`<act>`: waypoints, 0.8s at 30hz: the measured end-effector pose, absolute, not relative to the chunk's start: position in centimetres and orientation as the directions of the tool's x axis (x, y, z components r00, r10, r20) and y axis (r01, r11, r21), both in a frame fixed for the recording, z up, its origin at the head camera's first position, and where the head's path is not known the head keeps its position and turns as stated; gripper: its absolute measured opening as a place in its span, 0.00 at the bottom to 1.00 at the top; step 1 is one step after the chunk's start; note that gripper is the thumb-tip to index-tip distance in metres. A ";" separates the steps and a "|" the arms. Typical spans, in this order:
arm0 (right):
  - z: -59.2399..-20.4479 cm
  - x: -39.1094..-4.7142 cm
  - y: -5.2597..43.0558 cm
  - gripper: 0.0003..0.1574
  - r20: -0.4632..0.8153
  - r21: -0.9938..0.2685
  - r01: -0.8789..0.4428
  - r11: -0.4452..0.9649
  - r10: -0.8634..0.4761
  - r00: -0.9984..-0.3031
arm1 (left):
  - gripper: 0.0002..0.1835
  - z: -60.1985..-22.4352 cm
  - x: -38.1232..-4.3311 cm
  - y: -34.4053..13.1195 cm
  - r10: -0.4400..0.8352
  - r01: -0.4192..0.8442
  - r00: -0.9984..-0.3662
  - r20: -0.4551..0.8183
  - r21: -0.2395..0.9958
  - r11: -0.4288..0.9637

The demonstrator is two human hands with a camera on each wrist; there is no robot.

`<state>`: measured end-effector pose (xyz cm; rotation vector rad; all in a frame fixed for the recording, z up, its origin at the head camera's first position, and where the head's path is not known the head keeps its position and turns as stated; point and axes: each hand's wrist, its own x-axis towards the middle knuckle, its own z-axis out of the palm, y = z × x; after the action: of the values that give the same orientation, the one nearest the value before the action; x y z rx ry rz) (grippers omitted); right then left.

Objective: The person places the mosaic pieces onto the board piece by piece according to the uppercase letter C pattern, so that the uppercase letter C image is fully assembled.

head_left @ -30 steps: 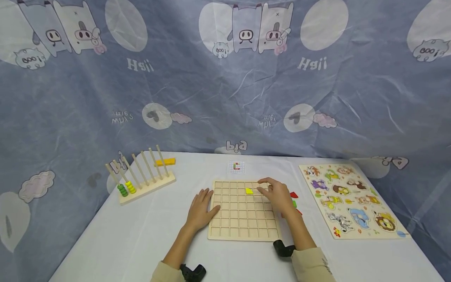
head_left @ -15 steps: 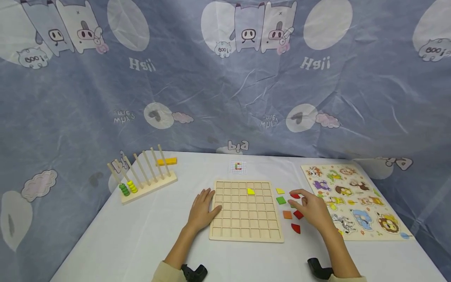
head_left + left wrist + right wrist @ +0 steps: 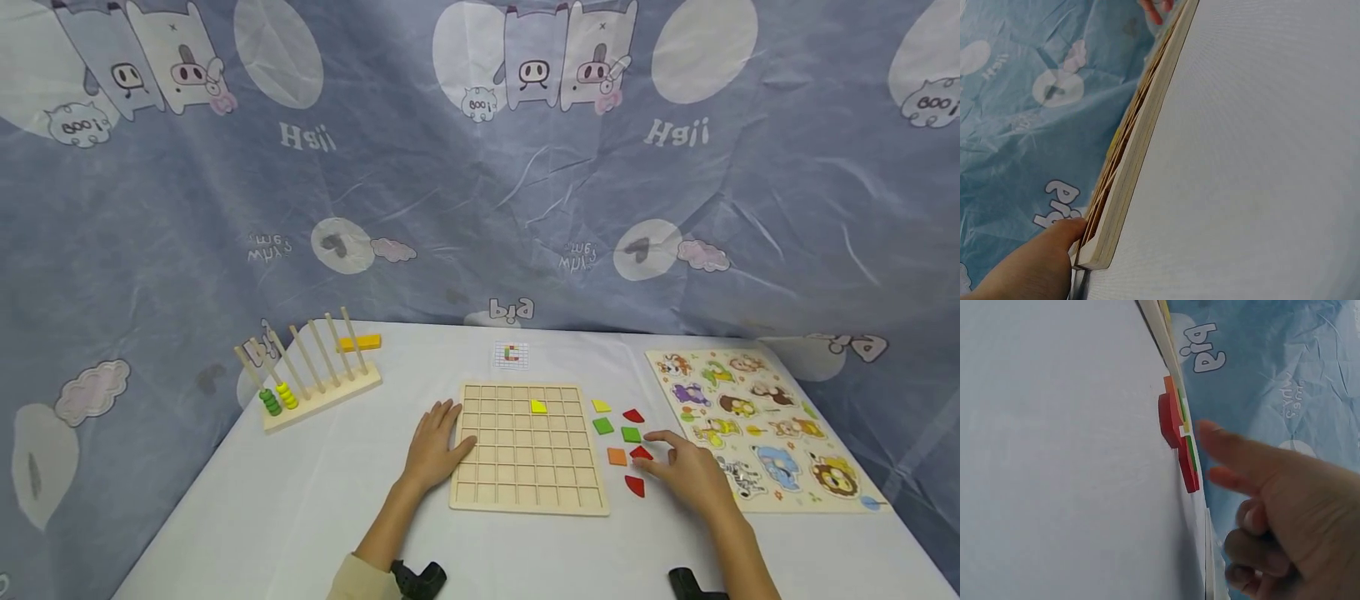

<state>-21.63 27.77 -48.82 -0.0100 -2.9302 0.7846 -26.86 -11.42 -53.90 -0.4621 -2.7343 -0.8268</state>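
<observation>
Head: left hand (image 3: 435, 450) touches board (image 3: 528, 457) edge; narrow gap separates orange tile (image 3: 617, 457).

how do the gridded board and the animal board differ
The gridded board is divided into small plain cells, one bearing a yellow piece; the animal board carries colourful animal pictures. The gridded board lies mid-table, while the animal board lies at the right side. The left hand rests on the gridded board's left edge; the right hand hides part of the animal board, contact unclear. Both are flat, pale boards on the white table.

Red tile (image 3: 641, 452) right of gridded board (image 3: 529, 477)
</observation>
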 end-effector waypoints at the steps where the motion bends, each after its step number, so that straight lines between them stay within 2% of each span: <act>1: -49.0 -21.6 27.9 0.36 0.085 -0.490 -0.017 0.872 0.028 -0.996 | 0.36 -53.9 -26.8 -11.4 0.227 0.368 -0.919 0.323 0.494 0.787; 4: -49.7 -21.6 28.1 0.36 0.055 -0.469 -0.009 0.883 0.019 -0.998 | 0.36 -53.9 -26.8 -11.4 0.227 0.365 -0.921 0.317 0.501 0.785; 13: -49.8 -21.7 28.3 0.25 0.087 -0.475 -0.011 0.880 0.035 -0.996 | 0.36 -54.0 -26.9 -11.4 0.223 0.376 -0.914 0.339 0.500 0.780; 24: -49.8 -21.6 28.4 0.23 0.122 -0.445 -0.027 0.895 0.031 -0.992 | 0.36 -53.8 -26.9 -11.5 0.227 0.365 -0.921 0.316 0.497 0.787</act>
<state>-21.57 28.37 -49.80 -0.0028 -2.9349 0.6914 -26.91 -11.45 -53.81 -0.4612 -2.7394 -0.8341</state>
